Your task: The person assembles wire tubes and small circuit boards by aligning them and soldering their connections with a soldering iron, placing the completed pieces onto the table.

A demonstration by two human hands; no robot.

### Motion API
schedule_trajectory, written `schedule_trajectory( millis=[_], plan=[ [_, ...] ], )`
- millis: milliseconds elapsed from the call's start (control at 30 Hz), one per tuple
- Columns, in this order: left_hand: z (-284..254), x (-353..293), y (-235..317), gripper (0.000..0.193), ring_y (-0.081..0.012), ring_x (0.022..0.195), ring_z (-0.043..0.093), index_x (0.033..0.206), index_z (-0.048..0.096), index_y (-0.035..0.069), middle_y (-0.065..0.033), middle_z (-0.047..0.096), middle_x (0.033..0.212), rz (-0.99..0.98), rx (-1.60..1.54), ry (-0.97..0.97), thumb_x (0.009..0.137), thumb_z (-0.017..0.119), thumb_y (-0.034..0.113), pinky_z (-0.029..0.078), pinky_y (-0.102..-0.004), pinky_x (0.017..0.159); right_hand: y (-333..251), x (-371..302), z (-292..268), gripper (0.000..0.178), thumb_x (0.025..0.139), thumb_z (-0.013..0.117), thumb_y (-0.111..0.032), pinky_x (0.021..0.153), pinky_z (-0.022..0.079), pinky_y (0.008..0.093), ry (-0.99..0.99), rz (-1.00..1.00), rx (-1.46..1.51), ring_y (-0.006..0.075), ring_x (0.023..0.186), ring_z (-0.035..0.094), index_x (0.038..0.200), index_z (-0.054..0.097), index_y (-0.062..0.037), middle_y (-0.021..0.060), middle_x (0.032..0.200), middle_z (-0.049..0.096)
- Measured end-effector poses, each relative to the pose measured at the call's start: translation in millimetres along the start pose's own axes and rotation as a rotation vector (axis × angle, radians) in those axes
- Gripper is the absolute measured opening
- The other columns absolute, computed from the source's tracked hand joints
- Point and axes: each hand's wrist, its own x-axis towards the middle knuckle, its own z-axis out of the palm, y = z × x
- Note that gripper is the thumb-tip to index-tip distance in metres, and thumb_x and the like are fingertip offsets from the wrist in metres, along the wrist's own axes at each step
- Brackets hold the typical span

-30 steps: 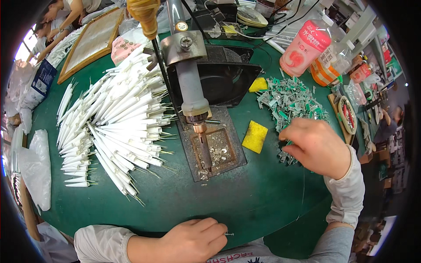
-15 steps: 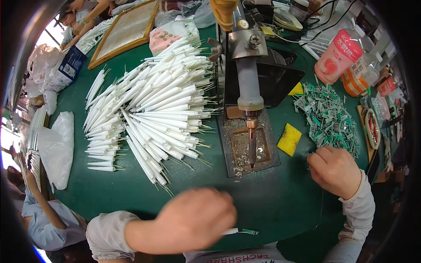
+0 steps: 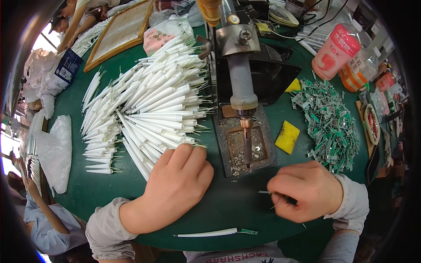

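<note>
My left hand [image 3: 175,182] is at the near edge of a fanned pile of white tapered tubes [image 3: 162,98] with thin wire ends. Its fingers are curled down and closed; the fingertips and whatever they grip are hidden behind the hand. To the right, my right hand [image 3: 307,190] pinches a small circuit board [image 3: 264,192], of which only a pale end sticks out. Between them stands a soldering iron [image 3: 247,144], tip down over a stand tray [image 3: 272,158]. Close to me lies one white tube [image 3: 212,232] with a green board [image 3: 249,231] at its end.
A heap of small green circuit boards [image 3: 329,127] lies at right, beside a yellow sponge [image 3: 287,137]. Behind it stand a pink-labelled bottle [image 3: 337,51] and an orange-labelled bottle [image 3: 356,72]. A wood-framed board [image 3: 118,35] and plastic bag [image 3: 57,153] lie at left. Other people are at far left.
My left hand has moved forward to the tube pile, uncovering the tube near me. My right hand has come left from the board heap with a small board in its fingers.
</note>
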Motion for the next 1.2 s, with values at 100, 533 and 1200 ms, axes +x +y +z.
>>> schedule_trajectory(
  millis=[100, 533, 1200],
  plan=[
    [-9.9, -0.4, 1.2, 0.022, -0.0292, 0.087, 0.059, 0.087, 0.058, -0.001, -0.0133, 0.059, 0.097, 0.031, -0.285, 0.117, 0.066, 0.064, 0.003, 0.050, -0.0360, 0.071, -1.9, 5.6, 5.9, 0.018, 0.069, 0.061, -0.002, 0.047, 0.045, 0.0383, -0.031, 0.024, 0.175, 0.0275, 0.055, 0.056, 0.084, 0.051, -0.0064, 0.0069, 0.063, 0.052],
    [-33.9, 11.9, 12.4, 0.011, -0.0218, 0.077, 0.064, 0.085, 0.067, -0.001, -0.0109, 0.064, 0.092, -0.076, -1.192, -0.018, 0.074, 0.071, -0.004, 0.051, -0.0297, 0.064, 1.1, 1.7, 10.6, 0.015, 0.083, 0.059, 0.004, 0.068, 0.053, 0.0235, -0.129, 0.508, 1.092, 0.0116, 0.080, 0.066, 0.098, 0.056, 0.0023, 0.0079, 0.085, 0.067],
    [-12.9, 0.0, 25.5, 0.011, -0.0128, 0.072, 0.057, 0.083, 0.065, 0.001, -0.0088, 0.056, 0.097, -0.349, -1.289, -0.017, 0.075, 0.071, -0.003, 0.047, -0.0235, 0.058, 0.0, 3.4, 20.3, 0.010, 0.087, 0.056, 0.005, 0.074, 0.055, 0.0259, -0.097, 0.623, 1.284, 0.0136, 0.082, 0.065, 0.097, 0.054, 0.0023, 0.0091, 0.088, 0.064]
  ],
)
